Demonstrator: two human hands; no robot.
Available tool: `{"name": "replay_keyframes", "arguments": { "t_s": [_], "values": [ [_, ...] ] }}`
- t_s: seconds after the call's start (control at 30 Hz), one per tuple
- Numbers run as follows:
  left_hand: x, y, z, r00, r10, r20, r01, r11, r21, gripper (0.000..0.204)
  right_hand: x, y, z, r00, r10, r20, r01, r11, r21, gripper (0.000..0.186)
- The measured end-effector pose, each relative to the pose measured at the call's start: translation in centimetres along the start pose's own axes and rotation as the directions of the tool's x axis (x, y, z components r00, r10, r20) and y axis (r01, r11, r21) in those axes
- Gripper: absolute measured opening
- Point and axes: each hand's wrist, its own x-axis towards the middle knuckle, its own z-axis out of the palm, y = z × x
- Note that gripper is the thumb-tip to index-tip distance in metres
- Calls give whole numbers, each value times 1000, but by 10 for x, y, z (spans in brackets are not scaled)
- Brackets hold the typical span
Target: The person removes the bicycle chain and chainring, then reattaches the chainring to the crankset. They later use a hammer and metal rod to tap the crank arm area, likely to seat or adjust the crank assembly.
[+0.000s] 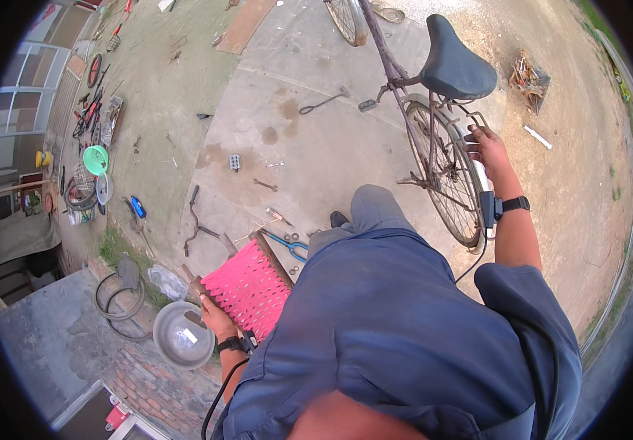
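My left hand [217,318] is closed round the wooden frame of a small stool with a pink woven seat [246,286], at my left side. My right arm reaches out to a bicycle [434,147] with a black saddle [454,62]. The fingers of my right hand [486,149] are curled at the bent metal rear rack [470,111], above the back wheel. Part of that grip is hidden behind the hand. The bicycle's front end runs out of view at the top.
Scattered on the concrete are a pedal [235,162], a wrench [265,185], a bent crank-like bar [195,224] and blue-handled pliers [290,246]. A grey metal basin [183,336] and black tyres [119,301] lie left. A white tube [538,137] lies right.
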Motion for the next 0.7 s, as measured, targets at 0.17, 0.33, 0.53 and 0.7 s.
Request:
{"name": "replay_keyframes", "arguments": {
  "t_s": [0.17,0.33,0.53,0.7],
  "values": [
    [98,103,73,936,283,212,-328,918,225,60,10,-14,2,992,34,-124,-26,997,67,38],
    [163,209,150,831,422,364,-531,796,289,56,35,-28,11,970,66,-233,-21,981,193,38],
    [234,330,240,688,432,583,-629,755,183,59,36,-30,25,928,124,-351,-11,952,307,37],
    [297,423,339,469,405,785,-776,613,147,63,-7,-11,42,812,227,-538,13,914,405,38]
  ]
}}
